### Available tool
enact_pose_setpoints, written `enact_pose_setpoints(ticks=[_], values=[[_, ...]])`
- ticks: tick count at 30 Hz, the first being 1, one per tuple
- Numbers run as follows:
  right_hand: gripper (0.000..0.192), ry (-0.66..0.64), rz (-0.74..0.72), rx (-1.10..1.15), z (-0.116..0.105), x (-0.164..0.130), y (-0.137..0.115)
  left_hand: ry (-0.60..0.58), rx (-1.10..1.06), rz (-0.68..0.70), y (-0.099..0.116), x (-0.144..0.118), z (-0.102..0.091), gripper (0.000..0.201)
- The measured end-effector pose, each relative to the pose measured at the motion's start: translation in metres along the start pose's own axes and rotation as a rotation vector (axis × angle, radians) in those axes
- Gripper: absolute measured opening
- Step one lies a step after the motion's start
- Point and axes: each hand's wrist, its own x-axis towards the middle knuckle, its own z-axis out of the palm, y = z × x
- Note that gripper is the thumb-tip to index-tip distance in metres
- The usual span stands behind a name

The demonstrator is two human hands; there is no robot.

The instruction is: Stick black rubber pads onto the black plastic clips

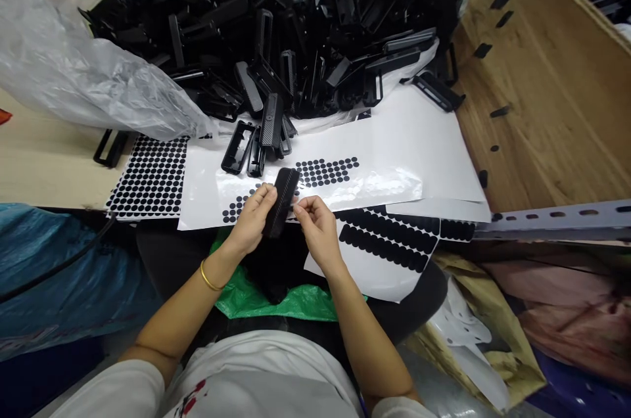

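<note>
Seen from the head camera, the left hand (254, 217) grips a black plastic part (280, 202) above the sticker sheet (345, 175) on the surface (44, 162), while the right hand (315, 224) pinches its fingertips at the part's edge, apparently pressing on a small pad. Judging by this, pad-fitting is under way; the next move calls for precise fingertip placement.

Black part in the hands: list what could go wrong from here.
1. The left hand pinches the black part only by its lower half, so it may twist while the right hand presses on it.
2. The pile leans toward the sticker sheets; parts could slide onto them.
</note>
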Motion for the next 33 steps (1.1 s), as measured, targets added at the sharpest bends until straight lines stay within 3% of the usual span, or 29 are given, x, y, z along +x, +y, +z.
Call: enact_pose_setpoints(ticks=[2, 6, 16, 21, 26, 30, 33], values=[[0.014, 0.003, 0.039, 0.098, -0.002, -0.007, -0.001, -0.059, -0.17, -0.111, -0.007, -0.006, 0.007, 0.025], [0.013, 0.041, 0.039, 0.079, -0.002, -0.014, -0.002, -0.088, -0.291, -0.18, -0.013, -0.012, 0.015, 0.022], [0.011, 0.076, -0.031, -0.086, 0.002, -0.017, -0.003, -0.037, -0.228, -0.118, -0.011, -0.019, 0.019, 0.022], [0.006, 0.143, -0.102, -0.311, 0.003, -0.02, 0.005, -0.036, -0.166, -0.101, -0.013, -0.018, 0.017, 0.022], [0.004, 0.374, -0.12, -0.458, -0.037, -0.03, 0.014, -0.142, -0.242, -0.229, -0.008, -0.018, 0.019, 0.024], [0.008, 0.346, -0.101, -0.643, -0.071, -0.043, 0.021, -0.227, -0.329, -0.319, -0.01, -0.015, 0.028, 0.018], [0.014, 0.335, -0.127, -0.742, -0.073, -0.047, 0.031, -0.228, -0.362, -0.338, -0.017, -0.012, 0.038, 0.013]])
